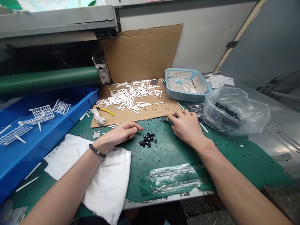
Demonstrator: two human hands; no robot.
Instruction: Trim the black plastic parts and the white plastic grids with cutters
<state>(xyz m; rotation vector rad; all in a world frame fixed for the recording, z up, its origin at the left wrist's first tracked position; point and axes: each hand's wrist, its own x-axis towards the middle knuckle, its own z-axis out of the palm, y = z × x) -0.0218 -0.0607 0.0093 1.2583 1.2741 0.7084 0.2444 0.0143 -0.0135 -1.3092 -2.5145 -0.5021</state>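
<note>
My left hand (124,134), a beaded bracelet at its wrist, is closed with the fingers curled and one digit pointing right. Whether it holds anything is hidden. Just right of it, a small heap of glossy black plastic pieces (147,139) lies on the green mat (173,148). My right hand (186,126) is wrapped over small pliers (168,120); only their tip and a bit of blue and orange handle show. Tiny black bits are scattered around both hands. Under my left forearm lies a white cloth (111,181).
White sticks (130,95) cover cardboard (152,109) behind my hands, near a yellow-handled tool (106,111) and a white roll (98,117). A blue tray (5,164) with white lattice parts (40,111) stands left. Right are a light-blue basket (184,96) and a clear bag (255,113) holding black pieces.
</note>
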